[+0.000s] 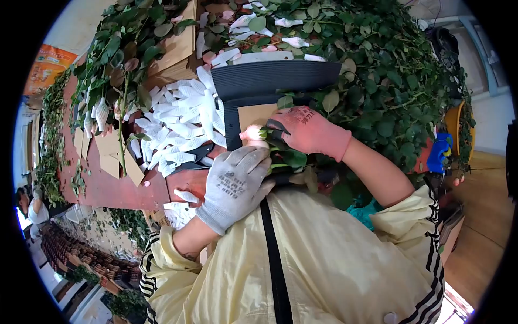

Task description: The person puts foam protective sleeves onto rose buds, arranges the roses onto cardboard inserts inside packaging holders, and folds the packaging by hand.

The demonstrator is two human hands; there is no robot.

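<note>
Netting [183,125], white, heaped; left hand [236,181] curled against pink rose [251,133] by cardboard [254,115], grip unclear; right hand [308,133] bent-fingered by rose's green base, hold hidden. Possible bruising from hard squeezing, snagging from crowding leaves [386,78].

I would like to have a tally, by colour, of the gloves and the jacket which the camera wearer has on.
Grey glove, on the left hand: 1
Pink glove, on the right hand: 1
Pale yellow jacket: 1
Total: 3
</note>
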